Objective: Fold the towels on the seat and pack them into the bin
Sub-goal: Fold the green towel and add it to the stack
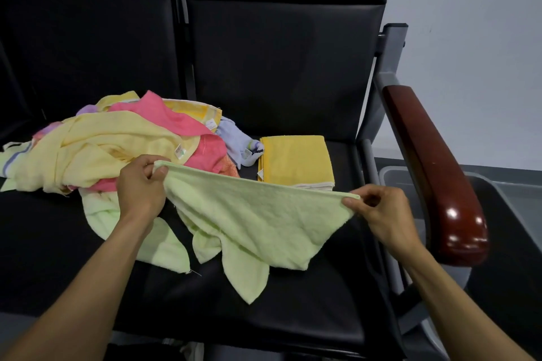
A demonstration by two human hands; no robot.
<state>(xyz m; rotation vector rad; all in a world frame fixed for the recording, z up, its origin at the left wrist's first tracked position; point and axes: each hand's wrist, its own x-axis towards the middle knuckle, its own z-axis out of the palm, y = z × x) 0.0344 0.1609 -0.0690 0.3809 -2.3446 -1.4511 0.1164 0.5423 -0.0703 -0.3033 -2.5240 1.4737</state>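
A pale green towel [252,223] hangs stretched between my two hands above the black seat [293,311]. My left hand [140,184] pinches its left top corner. The right top corner is pinched by my right hand [381,214]. The towel's lower edge droops in loose points onto the seat. Behind my left hand lies a heap of unfolded towels [117,143], yellow, pink and lilac. A folded yellow towel [296,160] lies flat on the seat at the back right. The grey bin [510,208] stands on the floor right of the seat, partly hidden by the armrest.
A dark red wooden armrest [434,173] on a grey metal frame runs between the seat and the bin. Another pale green towel [146,237] lies under my left forearm. The black backrests rise behind, with a second black seat at the left.
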